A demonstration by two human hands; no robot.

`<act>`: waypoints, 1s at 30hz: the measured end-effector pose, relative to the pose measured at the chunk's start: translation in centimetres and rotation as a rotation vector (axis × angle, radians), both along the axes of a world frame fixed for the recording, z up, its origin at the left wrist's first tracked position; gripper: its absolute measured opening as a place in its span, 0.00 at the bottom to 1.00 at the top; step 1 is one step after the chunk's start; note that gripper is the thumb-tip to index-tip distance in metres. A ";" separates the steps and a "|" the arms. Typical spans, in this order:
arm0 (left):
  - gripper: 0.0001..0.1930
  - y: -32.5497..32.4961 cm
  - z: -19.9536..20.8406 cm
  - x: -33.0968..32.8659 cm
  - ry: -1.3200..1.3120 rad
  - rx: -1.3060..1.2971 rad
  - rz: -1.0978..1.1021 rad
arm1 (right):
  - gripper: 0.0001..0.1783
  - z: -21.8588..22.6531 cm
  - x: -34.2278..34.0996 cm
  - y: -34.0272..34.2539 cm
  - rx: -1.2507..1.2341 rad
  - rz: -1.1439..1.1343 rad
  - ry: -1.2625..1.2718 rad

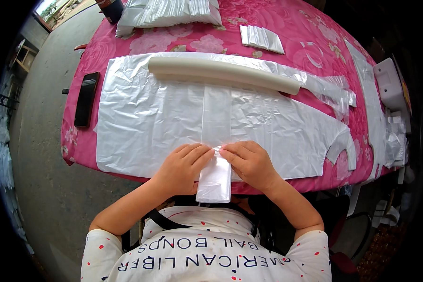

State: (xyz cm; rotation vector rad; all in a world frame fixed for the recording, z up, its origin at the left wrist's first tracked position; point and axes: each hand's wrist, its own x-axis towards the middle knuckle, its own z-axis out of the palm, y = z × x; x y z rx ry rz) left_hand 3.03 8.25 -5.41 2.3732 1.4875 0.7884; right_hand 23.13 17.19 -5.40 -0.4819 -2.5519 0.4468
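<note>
Between my two hands is a narrow folded strip of white plastic film (215, 181), its lower end hanging over the table's near edge. My left hand (187, 164) pinches its left side with fingers together. On the right side, my right hand (249, 162) pinches the same film, thumb and fingers close to the left ones. Under and beyond the hands lies a large stack of flat white plastic bags (141, 117), wrinkled, with cut handle shapes at the right end. A long pale cardboard tube (221, 73) rests across the far part of this stack.
A black phone (87, 99) lies left of the stack. Farther back are a big pile of folded white bags (169, 14), a smaller folded bundle (262, 38) and a dark container (110, 10). More plastic film (371, 108) and a white box (390, 84) occupy the right edge. A pink flowered tablecloth (207, 43) covers the table.
</note>
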 end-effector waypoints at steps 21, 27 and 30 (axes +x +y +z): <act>0.38 0.8 -1.2 3.6 0.197 -0.179 0.234 | 0.11 2.5 -3.3 4.1 -1.109 -0.453 -0.181; 0.38 1.3 -0.9 3.0 0.158 -0.137 0.248 | 0.24 1.0 -2.5 1.1 -0.253 -0.478 -0.089; 0.35 2.0 -0.5 2.3 0.103 -0.067 0.254 | 0.28 0.4 -2.0 2.4 0.140 -0.210 -0.033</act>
